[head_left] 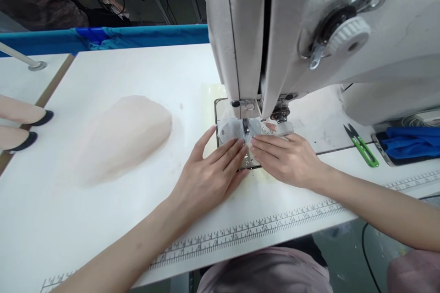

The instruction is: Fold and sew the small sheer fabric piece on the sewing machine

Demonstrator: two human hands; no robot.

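My left hand [209, 171] lies flat on the white table, fingers stretched toward the needle of the white sewing machine [309, 32]. My right hand [283, 158] lies flat opposite it, fingertips almost meeting the left ones. Both press a small, thin pale piece [237, 129] on the metal needle plate [220, 110] under the presser foot [246, 130]. The piece is mostly hidden by my fingers and the foot. A heap of sheer peach fabric [123, 135] lies to the left of my left hand.
Green-handled thread snips [362, 146] rest right of the machine, beside a tray with blue cloth [409, 144]. A printed ruler [257, 229] runs along the table's front edge. Two dark-tipped pale forms [24, 123] poke in at the left. A blue rail [103, 39] borders the back.
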